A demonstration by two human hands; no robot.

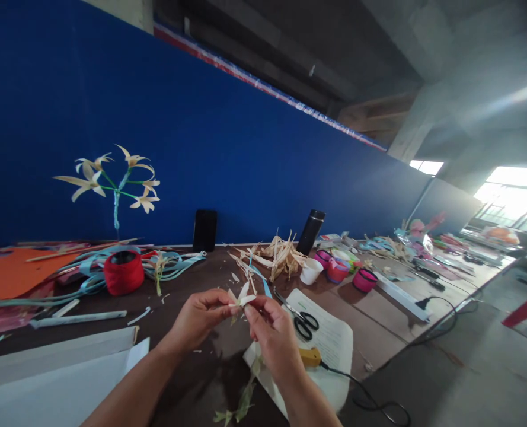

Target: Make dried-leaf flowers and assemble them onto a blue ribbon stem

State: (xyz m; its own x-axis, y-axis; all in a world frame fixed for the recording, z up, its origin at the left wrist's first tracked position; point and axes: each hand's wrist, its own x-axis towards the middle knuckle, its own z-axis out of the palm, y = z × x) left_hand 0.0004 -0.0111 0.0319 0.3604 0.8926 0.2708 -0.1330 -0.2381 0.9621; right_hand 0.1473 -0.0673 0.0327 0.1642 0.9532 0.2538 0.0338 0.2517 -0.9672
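Between my two hands is a small pale flower (244, 298) with pointed husk-like petals. My left hand (205, 314) pinches it from the left, thumb against fingertips. From the other side my right hand (270, 323) grips a petal near its base. A greenish strip (245, 400) hangs below my right hand toward the table. Just right of that hand, black-handled scissors (305, 325) lie on a printed sheet (334, 338). A yellow tool handle (310, 356) with a black cord is partly covered by my right hand.
A finished-looking stem of pale flowers (117, 190) stands at the back left, behind a red spool (123, 273). Dried husk strips (281, 258), a white cup (311, 271) and a black bottle (311, 232) are beyond my hands. A white box (67, 367) lies at left.
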